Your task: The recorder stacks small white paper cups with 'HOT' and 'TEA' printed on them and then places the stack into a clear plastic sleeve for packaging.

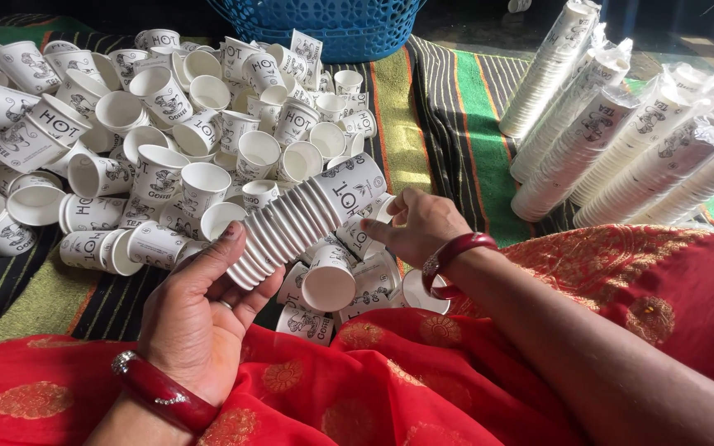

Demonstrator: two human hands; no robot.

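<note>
Head view looked down on a person seated in red patterned cloth (423,388), both hands out over a striped mat (448,124). The left hand (200,318) lay palm up, fingers curled loosely around the narrow bottom end of a nested stack of cups (303,219), which slanted up and to the right, its open mouth near the right hand (419,225). The right hand's fingers were pinched narrow at the rim of a single cup (357,235) just beside the stack's upper end; whether that cup was fully gripped or only touched could not be told.

A loose heap of cups (126,132) covered the mat to the left, several more lay under the hands, and bagged sleeves of cups (621,140) lay well apart to the right. A blue basket (349,25) stood at the top edge.

The likeliest trouble seemed to be the stack itself. It was held only at one end, in an open, cradling grip, so a push from the right hand might have bent it in the middle or slid the top cups off. A cup pressed in crooked could have creased its thin rim or jammed. The right forearm and its bangle (452,260) hung close over the loose cups below, and a careless sweep could have scattered or crushed them.
</note>
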